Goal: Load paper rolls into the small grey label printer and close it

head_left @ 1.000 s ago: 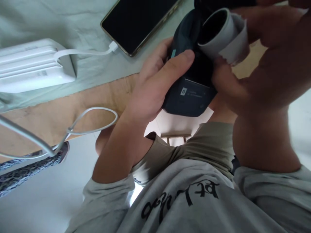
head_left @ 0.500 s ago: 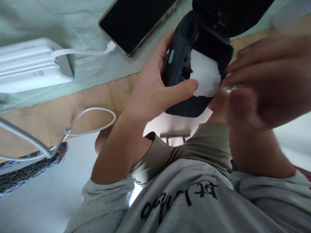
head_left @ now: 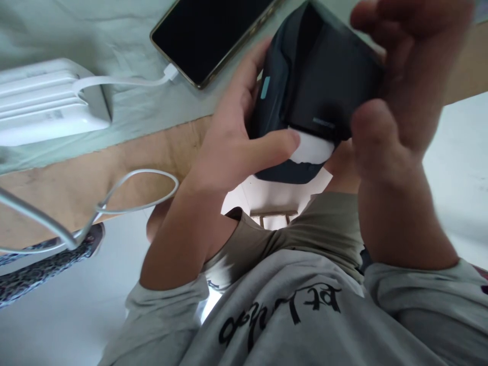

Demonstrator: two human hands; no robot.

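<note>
A dark portable receipt printer (head_left: 328, 76) is held above the table's edge, its lid down. Out of the slot below the lid comes a strip of white paper (head_left: 314, 148) with a torn edge. My left hand (head_left: 236, 137) grips the printer's left side, and its thumb presses on the paper. At the printer's right side is my right hand (head_left: 404, 96), slightly blurred, fingers and thumb apart beside the lid. Whether its fingertips touch the lid I cannot tell.
A phone (head_left: 213, 35) lies on the pale green cloth (head_left: 125, 30), joined by a short white cable to a white power bank (head_left: 53, 107). Another white cable (head_left: 141, 208) loops over the wooden table edge (head_left: 171, 147). Below are my legs and a patterned cloth (head_left: 57, 267).
The printer's lid, raised before, has come down over the paper compartment. My right hand has moved up beside the lid. My left hand keeps its hold.
</note>
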